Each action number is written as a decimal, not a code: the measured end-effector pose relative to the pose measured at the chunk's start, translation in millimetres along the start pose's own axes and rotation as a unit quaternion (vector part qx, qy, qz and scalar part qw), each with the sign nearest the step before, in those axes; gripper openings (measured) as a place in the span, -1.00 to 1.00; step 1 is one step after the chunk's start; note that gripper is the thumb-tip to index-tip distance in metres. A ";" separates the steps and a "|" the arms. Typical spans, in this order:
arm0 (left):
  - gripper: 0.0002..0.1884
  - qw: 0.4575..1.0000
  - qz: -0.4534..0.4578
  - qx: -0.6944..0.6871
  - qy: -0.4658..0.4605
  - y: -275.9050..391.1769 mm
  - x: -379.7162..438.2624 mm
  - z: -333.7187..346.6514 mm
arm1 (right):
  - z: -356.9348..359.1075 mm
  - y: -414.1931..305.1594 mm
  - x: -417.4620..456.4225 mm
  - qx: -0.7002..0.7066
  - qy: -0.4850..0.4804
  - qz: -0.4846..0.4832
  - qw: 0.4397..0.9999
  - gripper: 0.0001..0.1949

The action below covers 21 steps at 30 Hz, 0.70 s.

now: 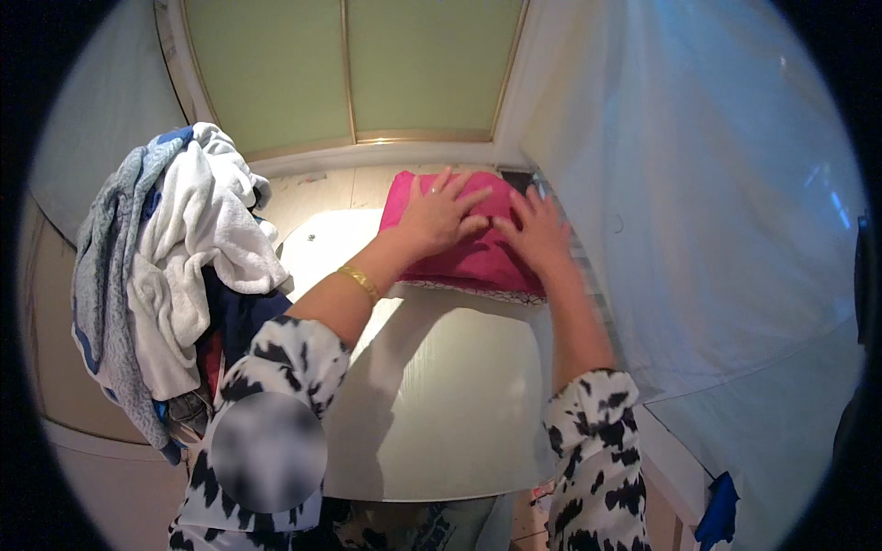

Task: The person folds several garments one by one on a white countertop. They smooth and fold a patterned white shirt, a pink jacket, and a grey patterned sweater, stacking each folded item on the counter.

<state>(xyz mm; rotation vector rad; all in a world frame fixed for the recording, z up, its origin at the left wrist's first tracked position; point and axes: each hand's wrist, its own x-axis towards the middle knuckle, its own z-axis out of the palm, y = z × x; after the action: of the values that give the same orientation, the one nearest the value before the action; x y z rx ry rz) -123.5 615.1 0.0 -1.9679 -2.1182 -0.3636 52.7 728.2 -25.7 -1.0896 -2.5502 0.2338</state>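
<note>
A folded pink cloth [475, 258] lies on the far right part of a white table [455, 386], on top of a white patterned cloth [475, 293] whose edge shows along the near side. My left hand [444, 213], with a ring and a gold bangle at the wrist, rests flat on the pink cloth with its fingers spread. On the right side of the same cloth, my right hand [537, 231] lies with fingers apart, slightly blurred. Neither hand grips the fabric.
A large heap of clothes and white towelling [200, 220] is piled at the table's left. Pale hanging sheets [716, 172] line the right side. Behind the table stands a green-panelled door [427, 69] with gold-coloured trim. A blue cloth [718, 510] hangs at the lower right.
</note>
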 end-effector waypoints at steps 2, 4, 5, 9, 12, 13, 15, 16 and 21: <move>-0.36 0.997 -0.033 -0.001 -0.065 -8.0 -27.3 35.3 | 37.1 -0.7 -18.2 -0.030 0.000 0.029 0.999 -0.35; -0.38 0.992 -0.051 -0.018 -0.110 -6.6 -35.8 46.2 | 39.1 -1.5 -22.3 -0.036 -0.001 0.031 0.999 -0.35; -0.37 0.991 -0.054 -0.026 -0.122 -6.8 -37.3 50.0 | 38.9 -2.1 -24.7 -0.039 -0.001 0.032 0.999 -0.35; -0.36 0.987 -0.058 -0.040 -0.144 -7.1 -33.1 45.8 | 31.3 -2.9 -18.9 -0.016 -0.045 0.046 0.998 -0.33; -0.36 0.987 -0.063 -0.040 -0.141 -8.2 -37.8 39.5 | 26.5 -1.5 -18.3 -0.020 -0.059 0.051 0.997 -0.32; -0.37 0.987 -0.066 -0.038 -0.141 -9.2 -44.4 34.7 | 25.7 -1.7 -16.7 -0.023 -0.064 0.045 0.997 -0.33; -0.38 0.989 -0.109 0.006 -0.102 -6.3 -70.5 30.0 | 22.8 -5.1 -16.9 -0.060 -0.056 0.036 0.996 -0.33; -0.38 0.990 -0.122 0.039 -0.060 -4.3 -88.4 29.4 | 18.0 -8.5 -16.9 -0.093 -0.038 0.034 0.994 -0.34; -0.37 0.991 -0.096 0.093 0.005 15.4 -214.0 -5.7 | 7.2 -58.3 -86.5 -0.015 0.167 -0.163 0.972 -0.46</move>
<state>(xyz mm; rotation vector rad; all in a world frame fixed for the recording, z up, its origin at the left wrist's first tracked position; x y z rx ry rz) -92.4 412.9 -64.9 -1.6651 -2.2516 -0.1985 66.4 625.3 -38.0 -0.6369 -2.3798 -0.0691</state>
